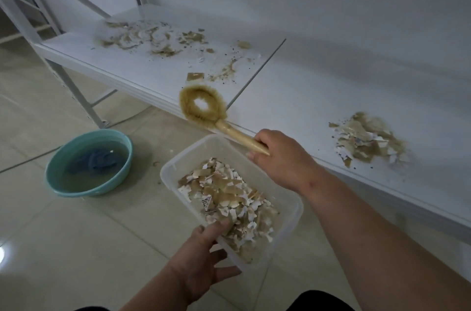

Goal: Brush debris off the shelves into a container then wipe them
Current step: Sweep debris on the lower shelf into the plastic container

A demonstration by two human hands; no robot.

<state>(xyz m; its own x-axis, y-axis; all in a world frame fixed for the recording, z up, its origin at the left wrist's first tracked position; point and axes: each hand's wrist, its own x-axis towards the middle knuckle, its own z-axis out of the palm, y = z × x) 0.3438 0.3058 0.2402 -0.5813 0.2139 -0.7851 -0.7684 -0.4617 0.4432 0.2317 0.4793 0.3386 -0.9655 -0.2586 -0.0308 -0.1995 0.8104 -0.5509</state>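
My right hand (277,160) grips the wooden handle of a round bristle brush (202,106), whose head hovers at the front edge of the white shelf (158,73). My left hand (204,257) holds the near rim of a clear plastic container (178,155), thumb inside, just below the shelf edge. Torn paper scraps and brown debris fill the container's middle. Brown dust and scraps (153,39) are smeared across the shelf's far left part. A separate debris pile (369,139) lies on the shelf to the right.
A teal basin (61,178) with cloudy water and a blue cloth (96,160) in it stands on the tiled floor at the left. White shelf uprights (74,91) rise at the left. A seam (257,72) divides the two shelf panels.
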